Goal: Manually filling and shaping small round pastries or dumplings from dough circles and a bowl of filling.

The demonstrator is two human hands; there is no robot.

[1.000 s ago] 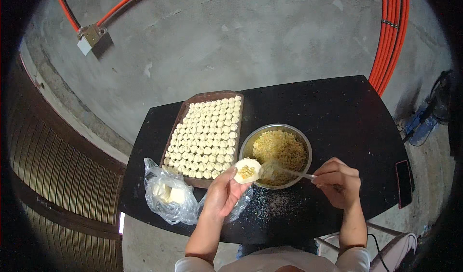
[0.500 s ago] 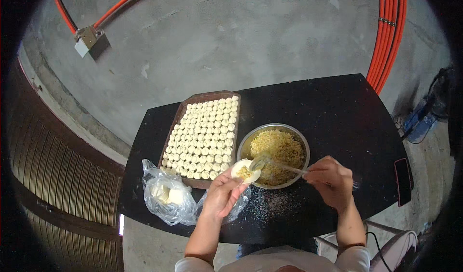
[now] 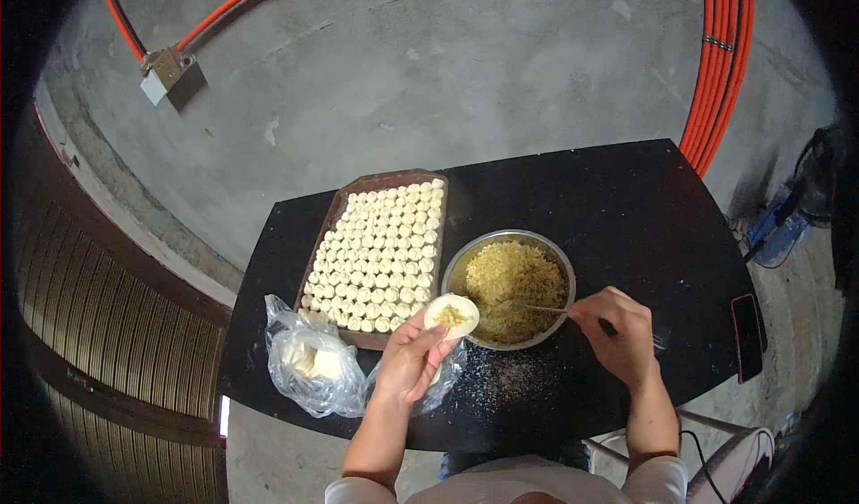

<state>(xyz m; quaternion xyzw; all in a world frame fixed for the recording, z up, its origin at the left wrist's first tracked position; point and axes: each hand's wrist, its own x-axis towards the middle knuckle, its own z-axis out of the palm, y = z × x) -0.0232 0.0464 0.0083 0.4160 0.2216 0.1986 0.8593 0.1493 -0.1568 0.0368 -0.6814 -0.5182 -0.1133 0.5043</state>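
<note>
My left hand point(image 3: 412, 365) pinches a round, pale dumpling wrapper point(image 3: 452, 313), with a small heap of yellowish filling on its middle. Just beyond it stands a metal bowl point(image 3: 458, 267) of crumbly yellow-green filling point(image 3: 514, 276). Over the bowl's right side, my right hand point(image 3: 622, 332) grips a spoon point(image 3: 548, 308) by the handle; the spoon's head is down at the filling and hard to make out. To the left of the bowl lies a brown tray point(image 3: 365, 340), covered in rows of small pleated dumplings point(image 3: 376, 254).
A clear plastic bag point(image 3: 313, 370) with pale wrappers sits at the table's near left, and more plastic point(image 3: 438, 392) lies under my left wrist. White crumbs speckle the black table point(image 3: 591, 209) before the bowl. A phone point(image 3: 747, 338) rests on the right edge.
The spoon has moved off the wrapper and back into the bowl, leaving filling on the wrapper. My left hand has drawn the wrapper slightly left, away from the bowl.
</note>
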